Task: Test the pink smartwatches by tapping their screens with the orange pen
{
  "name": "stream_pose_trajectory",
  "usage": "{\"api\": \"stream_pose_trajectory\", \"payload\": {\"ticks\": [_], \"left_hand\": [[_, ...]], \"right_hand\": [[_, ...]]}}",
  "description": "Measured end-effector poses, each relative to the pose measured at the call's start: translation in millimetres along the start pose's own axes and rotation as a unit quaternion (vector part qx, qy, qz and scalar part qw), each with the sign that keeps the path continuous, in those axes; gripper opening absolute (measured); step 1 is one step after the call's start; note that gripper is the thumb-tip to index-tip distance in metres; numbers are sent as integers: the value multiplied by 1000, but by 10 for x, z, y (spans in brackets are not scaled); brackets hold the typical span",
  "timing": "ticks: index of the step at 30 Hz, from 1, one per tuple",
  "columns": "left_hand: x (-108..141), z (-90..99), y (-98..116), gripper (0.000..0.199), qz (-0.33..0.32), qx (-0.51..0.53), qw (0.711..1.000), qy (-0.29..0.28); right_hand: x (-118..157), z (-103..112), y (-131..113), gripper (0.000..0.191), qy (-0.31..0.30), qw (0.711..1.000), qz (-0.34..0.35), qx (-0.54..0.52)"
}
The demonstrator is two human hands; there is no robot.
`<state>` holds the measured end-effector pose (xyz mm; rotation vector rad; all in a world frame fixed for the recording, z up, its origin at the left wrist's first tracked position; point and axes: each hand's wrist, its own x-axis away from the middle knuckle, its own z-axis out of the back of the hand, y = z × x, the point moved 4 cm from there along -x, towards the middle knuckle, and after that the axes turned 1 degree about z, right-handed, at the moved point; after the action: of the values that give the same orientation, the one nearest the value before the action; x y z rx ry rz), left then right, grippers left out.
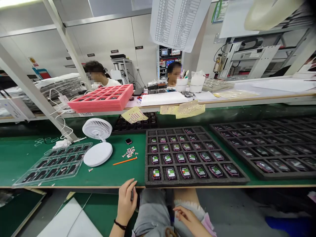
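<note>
Head view shows left hand (pixel 127 197) loosely open at bench edge (pixel 98 187), right hand (pixel 185 216) likewise over lap (pixel 153 210)

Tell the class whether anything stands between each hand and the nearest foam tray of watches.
Nothing visible stands between the left hand and the foam tray. The right hand appears to be lower, on the near side of the table's front edge, so that edge lies between it and the tray.
</note>
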<state>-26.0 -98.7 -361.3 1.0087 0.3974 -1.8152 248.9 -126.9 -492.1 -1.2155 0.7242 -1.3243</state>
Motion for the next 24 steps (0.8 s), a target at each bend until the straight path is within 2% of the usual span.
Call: {"api": "stream_pose_trajectory", "payload": {"ticks": [4, 10, 15, 21, 24], "left_hand": [[-181, 49, -90, 30, -7, -22, 1000, 9], [-211, 50, -36, 29, 0, -46, 999, 11], [-191, -48, 20, 28, -1, -51, 999, -1], [-285, -134, 121, 29, 4, -40, 999, -2], [-292, -167, 148, 28, 8, -31, 999, -8]], "right_hand": [[-78, -37, -141, 36, -53, 997, 36, 45], [-183, -41, -60, 37, -99, 986, 68, 114], [-106, 83, -44, 37, -90, 986, 80, 115], [80, 251, -71, 33, -51, 995, 46, 72], [134, 284, -99, 33, -57, 997, 25, 39]]}}
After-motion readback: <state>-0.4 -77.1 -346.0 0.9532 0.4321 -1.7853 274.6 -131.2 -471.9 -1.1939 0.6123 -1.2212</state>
